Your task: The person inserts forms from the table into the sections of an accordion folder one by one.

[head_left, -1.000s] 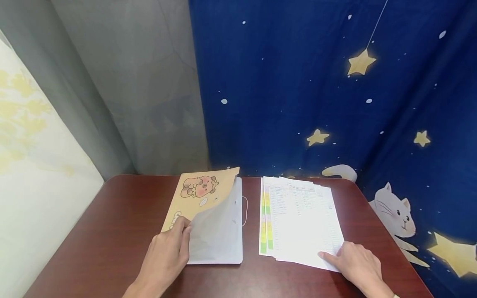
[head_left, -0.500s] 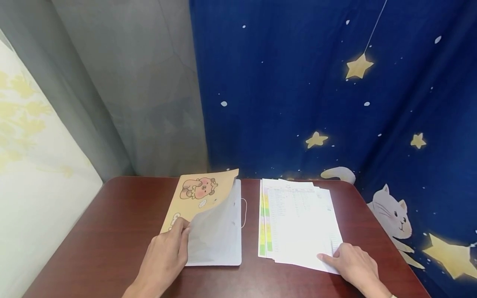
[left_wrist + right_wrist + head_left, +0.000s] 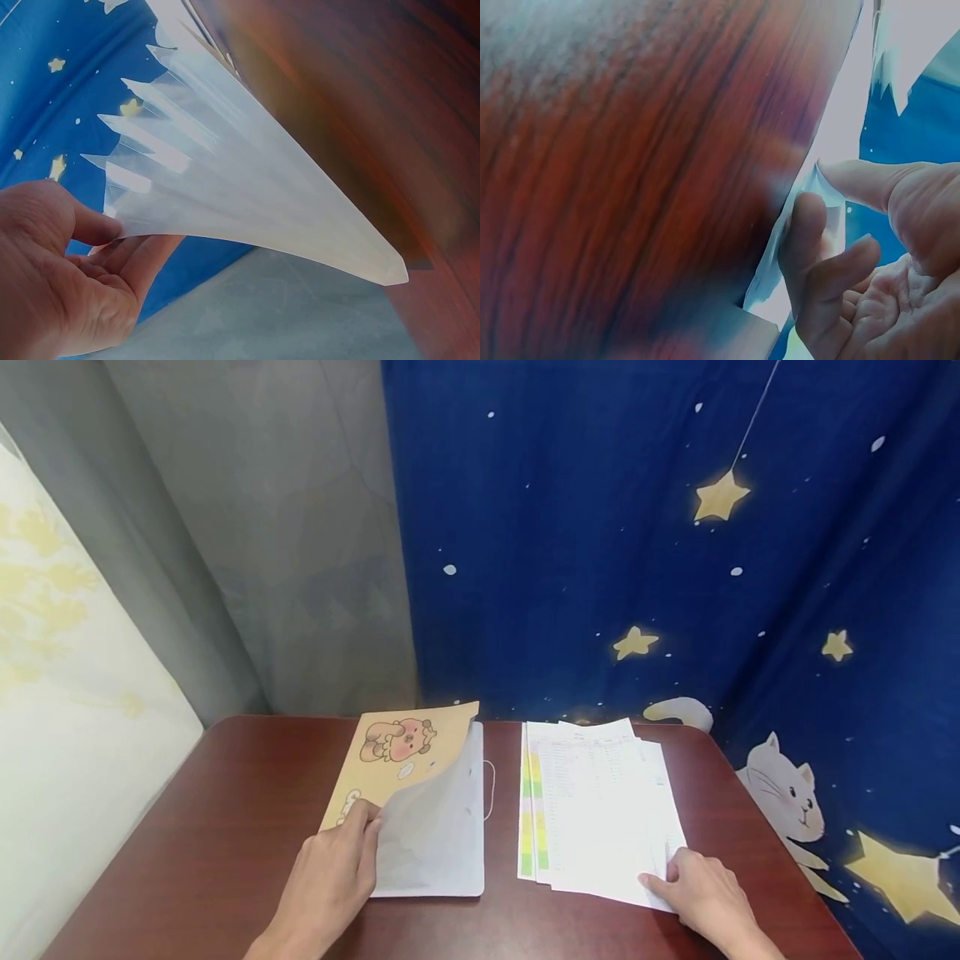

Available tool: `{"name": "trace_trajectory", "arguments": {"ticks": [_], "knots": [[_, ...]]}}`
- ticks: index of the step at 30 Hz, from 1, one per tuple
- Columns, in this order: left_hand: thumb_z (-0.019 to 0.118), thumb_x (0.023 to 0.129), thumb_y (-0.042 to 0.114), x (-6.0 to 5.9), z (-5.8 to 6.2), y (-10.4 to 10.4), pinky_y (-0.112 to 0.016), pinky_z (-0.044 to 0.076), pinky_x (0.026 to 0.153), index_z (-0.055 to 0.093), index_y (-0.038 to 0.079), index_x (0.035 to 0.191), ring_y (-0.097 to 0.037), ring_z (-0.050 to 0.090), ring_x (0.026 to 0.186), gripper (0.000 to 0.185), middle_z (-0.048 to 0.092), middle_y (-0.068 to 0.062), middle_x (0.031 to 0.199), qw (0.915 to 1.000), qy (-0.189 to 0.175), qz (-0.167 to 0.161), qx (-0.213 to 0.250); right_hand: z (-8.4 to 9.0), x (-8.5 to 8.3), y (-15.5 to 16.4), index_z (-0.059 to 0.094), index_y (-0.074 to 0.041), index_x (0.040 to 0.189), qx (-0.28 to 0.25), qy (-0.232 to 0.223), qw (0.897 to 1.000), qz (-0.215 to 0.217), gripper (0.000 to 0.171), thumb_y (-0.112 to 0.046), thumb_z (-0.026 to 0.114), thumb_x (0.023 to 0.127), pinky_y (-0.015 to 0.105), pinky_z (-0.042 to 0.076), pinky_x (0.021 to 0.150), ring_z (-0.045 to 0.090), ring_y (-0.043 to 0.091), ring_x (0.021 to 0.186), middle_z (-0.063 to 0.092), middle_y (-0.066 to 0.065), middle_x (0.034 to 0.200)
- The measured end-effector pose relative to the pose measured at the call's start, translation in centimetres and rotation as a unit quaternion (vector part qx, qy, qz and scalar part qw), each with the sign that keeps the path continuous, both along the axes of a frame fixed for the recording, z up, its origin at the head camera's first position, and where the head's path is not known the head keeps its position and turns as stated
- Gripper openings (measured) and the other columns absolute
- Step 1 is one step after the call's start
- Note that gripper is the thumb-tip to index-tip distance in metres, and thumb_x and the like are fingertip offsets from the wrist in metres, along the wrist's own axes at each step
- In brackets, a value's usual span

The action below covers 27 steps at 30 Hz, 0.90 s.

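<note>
A document folder (image 3: 408,735) with a tan cover bearing cartoon animals lies left of centre in the head view, its cover bent up along the right side. My left hand (image 3: 333,860) pinches the near edge of that cover between thumb and fingers. In the left wrist view, translucent inner leaves (image 3: 202,150) with stepped, pointed edges fan out beside the thumb. To the right lies a loose stack of printed paper sheets (image 3: 600,810). At its near right corner, my right hand (image 3: 708,893) pinches the paper, thumb on top and fingers curled beneath the edge (image 3: 780,277).
A reddish-brown wooden table (image 3: 225,810) carries both the folder and the papers. From the folder's right side sticks out a thin white elastic loop (image 3: 490,789). Behind the table hang a grey curtain (image 3: 300,543) and a blue star-patterned curtain (image 3: 562,543).
My right hand has shifted slightly left, its fingers further around the paper's corner. My left hand keeps its pinch on the folder cover. The head view has tilted a little.
</note>
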<state>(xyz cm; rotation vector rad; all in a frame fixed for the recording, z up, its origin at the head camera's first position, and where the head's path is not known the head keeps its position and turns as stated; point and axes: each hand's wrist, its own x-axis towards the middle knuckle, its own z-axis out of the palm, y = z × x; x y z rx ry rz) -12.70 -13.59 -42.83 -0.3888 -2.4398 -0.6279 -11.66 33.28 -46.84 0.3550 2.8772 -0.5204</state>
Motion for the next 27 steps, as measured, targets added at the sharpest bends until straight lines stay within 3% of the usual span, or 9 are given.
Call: {"name": "trace_trajectory", "arguments": {"ticks": [8, 13, 17, 27], "knots": [[0.075, 0.093, 0.004, 0.01, -0.08, -0.02, -0.024, 0.034, 0.051, 0.060, 0.017, 0.096, -0.003, 0.036, 0.052, 0.020, 0.036, 0.021, 0.055, 1.0000, -0.005, -0.002, -0.001, -0.36, 0.32, -0.12, 0.051, -0.008, 0.088, -0.020, 0.043, 0.999, 0.001, 0.040, -0.027, 0.086, 0.087, 0.033, 0.039, 0.060, 0.050, 0.017, 0.058, 0.052, 0.003, 0.061], [0.075, 0.093, 0.004, -0.04, -0.13, -0.06, -0.026, 0.035, 0.051, 0.060, 0.018, 0.097, -0.002, 0.037, 0.053, 0.021, 0.038, 0.021, 0.055, 1.0000, -0.002, -0.001, -0.004, -0.57, 0.62, -0.04, 0.047, -0.002, 0.101, -0.084, 0.046, 0.995, -0.024, 0.040, -0.019, 0.081, 0.091, 0.032, 0.045, 0.050, 0.053, 0.017, 0.045, 0.056, 0.004, 0.056], [0.075, 0.094, 0.005, 0.01, -0.14, -0.08, -0.025, 0.034, 0.051, 0.060, 0.019, 0.097, -0.002, 0.036, 0.053, 0.021, 0.037, 0.021, 0.055, 1.0000, -0.004, 0.000, -0.005, -0.56, 0.58, 0.04, 0.047, 0.001, 0.109, -0.103, 0.051, 0.993, -0.033, 0.043, -0.016, 0.081, 0.090, 0.033, 0.048, 0.045, 0.053, 0.017, 0.041, 0.057, 0.005, 0.055], [0.073, 0.095, 0.005, 0.09, 0.08, -0.01, -0.024, 0.033, 0.051, 0.060, 0.017, 0.097, -0.003, 0.035, 0.052, 0.018, 0.036, 0.020, 0.054, 0.9999, -0.017, -0.001, -0.002, -0.21, 0.62, 0.20, 0.047, -0.006, 0.087, -0.115, 0.062, 0.991, -0.036, 0.036, -0.019, 0.081, 0.092, 0.027, 0.047, 0.050, 0.056, 0.017, 0.042, 0.062, 0.002, 0.057]]}}
